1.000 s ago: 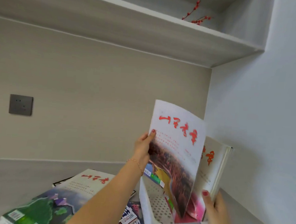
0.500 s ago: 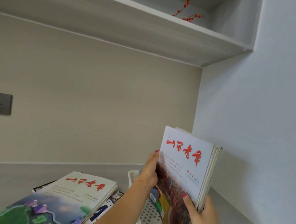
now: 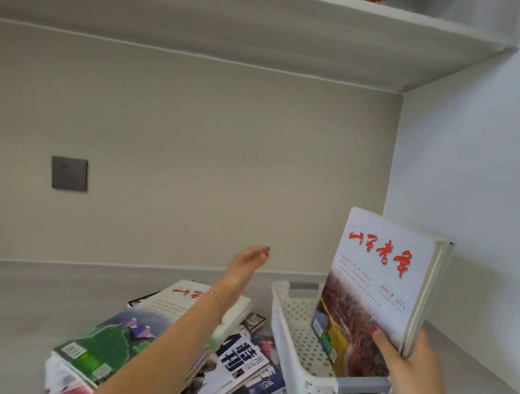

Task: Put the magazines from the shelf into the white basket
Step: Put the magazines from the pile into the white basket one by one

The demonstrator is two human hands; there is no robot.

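a white perforated basket [image 3: 293, 343] is seen on the grey shelf surface [image 3: 36, 305] at about five o'clock in the view. several magazines [image 3: 378, 281] with white covers and red lettering are stood upright inside it, leaning toward the wall at three o'clock. they are gripped at their lower right edge by the right hand [image 3: 415, 367], the thumb laid across the front cover and the fingers curled behind the spines. the left hand [image 3: 246, 265] is held in the air at the centre of the view, above the shelf, with fingers straight and together and nothing in its grasp; a thin bracelet [image 3: 216, 297] is worn at the wrist. at seven o'clock, just beside the basket, a loose pile of magazines [image 3: 131, 337] is spread flat on the shelf, partly covered by the left forearm. a dark wall socket [image 3: 69, 173] is fixed on the back wall at nine o'clock. an upper shelf [image 3: 291, 26] is seen at twelve o'clock.
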